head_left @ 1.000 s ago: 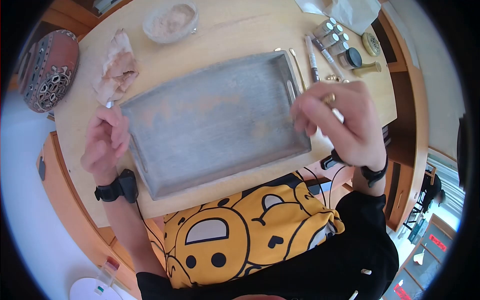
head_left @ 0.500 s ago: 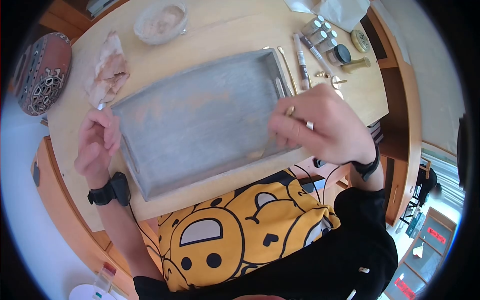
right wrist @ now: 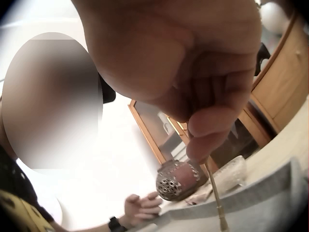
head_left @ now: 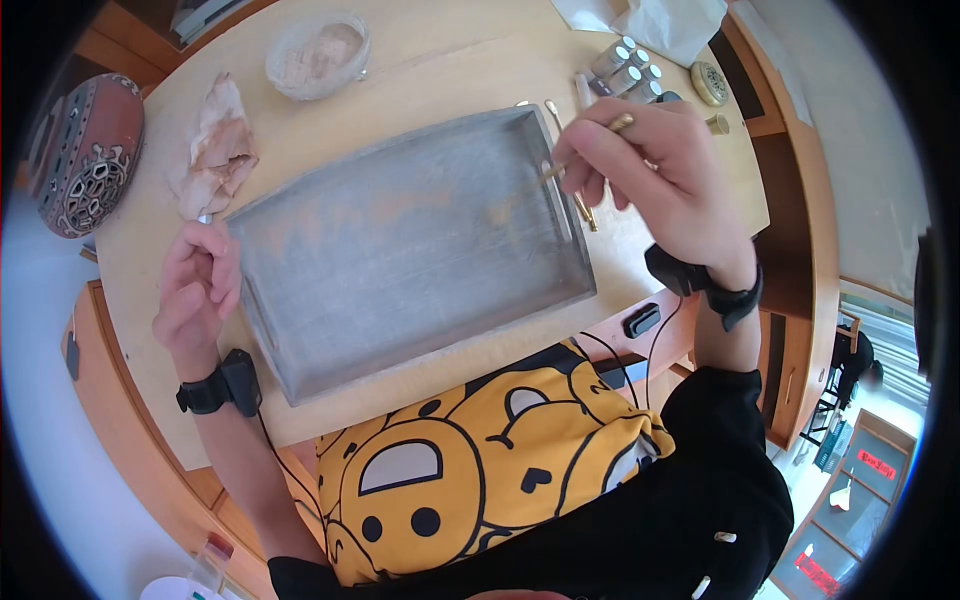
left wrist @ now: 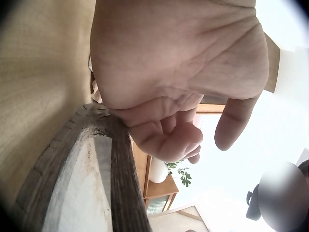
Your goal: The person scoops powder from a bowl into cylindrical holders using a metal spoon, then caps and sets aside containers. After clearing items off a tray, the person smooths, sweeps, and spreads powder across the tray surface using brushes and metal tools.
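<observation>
A grey wooden tray [head_left: 400,270] with raised sides and tan patches on its floor lies across the table. Over its right side, my right hand [head_left: 645,165] pinches a slim gold-coloured tool [right wrist: 215,195] between thumb and fingers. The tool's shaft slants down toward the tray floor, and its far end is blurred in the head view. At the tray's left end is my left hand [head_left: 198,285], fingers loosely curled with nothing in them. In the left wrist view the side of that hand [left wrist: 169,72] sits right at the tray's corner [left wrist: 99,113].
A crumpled stained cloth [head_left: 222,150] and a glass bowl of pale powder [head_left: 320,55] stand beyond the tray. Small lidded jars [head_left: 625,70] and a round brass-coloured box [head_left: 709,84] are at the back right. A reddish openwork pot [head_left: 95,150] stands far left.
The right hand, holding the gold-coloured tool, first came down toward the tray's near right corner, then moved up and away toward the far right corner. The left hand has stayed at the tray's left end.
</observation>
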The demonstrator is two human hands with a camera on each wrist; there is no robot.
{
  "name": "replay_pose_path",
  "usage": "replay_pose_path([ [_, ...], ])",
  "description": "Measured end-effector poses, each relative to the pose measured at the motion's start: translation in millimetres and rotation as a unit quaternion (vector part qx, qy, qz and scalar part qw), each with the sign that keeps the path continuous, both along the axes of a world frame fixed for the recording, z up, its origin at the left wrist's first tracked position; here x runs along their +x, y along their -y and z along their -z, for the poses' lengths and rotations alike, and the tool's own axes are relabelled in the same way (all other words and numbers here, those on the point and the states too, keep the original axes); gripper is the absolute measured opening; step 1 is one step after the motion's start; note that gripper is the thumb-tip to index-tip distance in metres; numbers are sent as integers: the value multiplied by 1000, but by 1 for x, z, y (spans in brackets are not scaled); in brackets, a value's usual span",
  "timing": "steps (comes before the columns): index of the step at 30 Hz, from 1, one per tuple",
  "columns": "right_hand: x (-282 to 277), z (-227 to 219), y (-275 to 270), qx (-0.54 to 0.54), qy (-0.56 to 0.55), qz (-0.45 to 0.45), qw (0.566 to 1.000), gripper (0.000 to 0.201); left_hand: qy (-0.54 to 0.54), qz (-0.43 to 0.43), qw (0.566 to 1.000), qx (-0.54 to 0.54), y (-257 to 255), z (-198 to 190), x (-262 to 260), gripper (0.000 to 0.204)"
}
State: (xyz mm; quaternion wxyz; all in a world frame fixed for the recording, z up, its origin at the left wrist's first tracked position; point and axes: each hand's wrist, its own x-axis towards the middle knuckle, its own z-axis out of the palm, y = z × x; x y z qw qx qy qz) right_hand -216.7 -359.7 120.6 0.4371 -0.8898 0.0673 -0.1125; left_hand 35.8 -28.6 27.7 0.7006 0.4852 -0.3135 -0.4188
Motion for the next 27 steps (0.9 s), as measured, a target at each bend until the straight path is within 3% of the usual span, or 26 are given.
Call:
replay_pose_path([
  [2, -2, -2, -2, 34, 5, -19, 999, 27, -1, -5, 1000, 0, -1, 0, -2, 47],
  [4, 2, 0, -8, 30, -55, -137, 989, 27, 7, 3, 1000, 4, -1, -2, -1, 47],
  [5, 6, 3, -8, 27, -53, -135, 989, 27, 10, 5, 1000, 1, 0, -2, 0, 47],
  [7, 16, 13, -3, -42, -52, -82, 994, 30, 3, 4, 1000, 8, -1, -1, -1, 47],
  [8, 22, 13, -2, -45, -55, -9, 997, 32, 2, 5, 1000, 9, -1, -1, -1, 47],
  [9, 22, 11, -1, -42, -57, -9, 997, 32, -2, 1, 1000, 11, -2, 0, -2, 47],
  [11, 24, 0, 3, 43, -23, 37, 998, 32, -5, -4, 1000, 12, -3, -1, 0, 47],
  [13, 18, -9, -3, 57, -49, 14, 997, 31, -2, 9, 1000, 10, -3, 1, 1, 47],
  [15, 16, -8, -7, 6, -111, -135, 985, 30, -5, 6, 1000, 5, -1, 1, 0, 47],
  [16, 19, -1, -7, -33, -124, -160, 979, 29, -7, 5, 1000, 4, -1, 1, 0, 47],
  [17, 24, 7, -4, -31, -123, -160, 979, 29, -6, 6, 1000, 7, -1, 1, 0, 47],
  [19, 35, 18, 4, -53, -81, -27, 995, 29, -5, 7, 1000, 7, -3, 1, 2, 47],
  [23, 35, 5, 12, -35, -15, 9, 999, 30, -12, 2, 1000, 2, -3, 3, 2, 47],
  [25, 25, -6, 3, -3, -86, -74, 994, 30, -10, -1, 1000, 2, -1, 1, 0, 47],
  [26, 24, 1, 1, 15, -64, -145, 987, 29, -8, 2, 1000, 2, 0, 0, 1, 47],
  [27, 25, 6, 0, 12, -62, -141, 988, 29, -2, 6, 1000, -1, -1, 1, 1, 47],
])
